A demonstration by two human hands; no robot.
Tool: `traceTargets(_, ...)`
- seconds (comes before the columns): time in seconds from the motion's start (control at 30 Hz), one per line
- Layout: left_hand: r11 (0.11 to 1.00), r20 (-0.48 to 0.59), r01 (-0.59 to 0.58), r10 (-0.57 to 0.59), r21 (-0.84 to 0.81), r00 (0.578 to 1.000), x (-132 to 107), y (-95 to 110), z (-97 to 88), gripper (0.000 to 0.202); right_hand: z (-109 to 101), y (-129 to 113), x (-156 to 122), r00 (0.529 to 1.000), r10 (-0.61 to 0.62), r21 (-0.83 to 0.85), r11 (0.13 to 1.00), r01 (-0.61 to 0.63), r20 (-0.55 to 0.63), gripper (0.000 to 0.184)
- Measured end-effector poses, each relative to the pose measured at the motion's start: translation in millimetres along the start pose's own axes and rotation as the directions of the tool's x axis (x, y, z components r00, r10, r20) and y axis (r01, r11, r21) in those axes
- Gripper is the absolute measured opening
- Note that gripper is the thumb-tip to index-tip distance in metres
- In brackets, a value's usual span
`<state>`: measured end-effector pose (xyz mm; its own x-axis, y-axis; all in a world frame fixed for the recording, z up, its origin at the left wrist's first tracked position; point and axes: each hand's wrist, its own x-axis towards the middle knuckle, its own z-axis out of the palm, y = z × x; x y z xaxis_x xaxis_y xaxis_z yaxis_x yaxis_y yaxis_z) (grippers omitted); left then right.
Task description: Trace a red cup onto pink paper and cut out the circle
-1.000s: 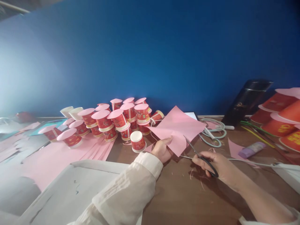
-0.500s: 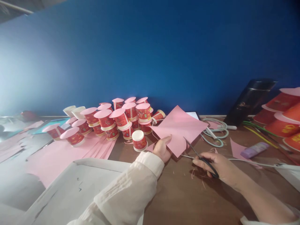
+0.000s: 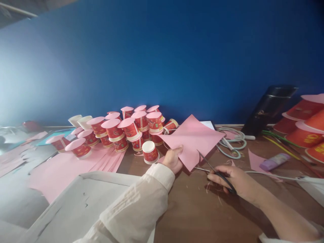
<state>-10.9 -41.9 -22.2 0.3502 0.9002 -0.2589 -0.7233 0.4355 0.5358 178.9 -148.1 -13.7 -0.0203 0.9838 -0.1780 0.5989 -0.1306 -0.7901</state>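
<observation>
A square sheet of pink paper [image 3: 192, 135] is held above the table, one corner toward me. My left hand [image 3: 174, 160] is closed on its lower left edge, thumb on top and the other fingers underneath. In my right hand [image 3: 233, 179] is a pair of black-handled scissors [image 3: 222, 177], fingers through the handles. The scissor blades meet the paper's lower right side, where a curved cut shows. Left of my left hand, a red paper cup [image 3: 150, 152] stands upside down on the table.
Red cups topped with pink discs [image 3: 118, 130] stand stacked at the back left, beside pink sheets [image 3: 76, 168]. A coiled white cable [image 3: 234, 145], black bottle [image 3: 268, 109], purple glue stick [image 3: 275, 162] and more red cups [image 3: 300, 113] lie rightward. A white board [image 3: 101, 202] is front left.
My left hand and the pink paper have shifted slightly left. The scissors stay at the cut, their blades looking a little closer together. Everything else stands the same.
</observation>
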Motion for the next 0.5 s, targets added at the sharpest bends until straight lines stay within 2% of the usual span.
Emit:
traceTargets(0.1, 1.000, 0.035, -0.012, 0.012, -0.002, 0.999, 0.9, 0.1, -0.9, 0.013, -0.2, 2.9, 0.8, 0.996, 0.022, 0.006, 1.000, -0.023, 0.089, 0.053)
traceTargets(0.5, 1.000, 0.053, -0.008, 0.007, 0.022, 0.999, -5.6, 1.6, 4.6, 0.014, 0.4, -0.1, -0.2, 0.992, 0.050, 0.159, 0.985, -0.068, 0.112, 0.050)
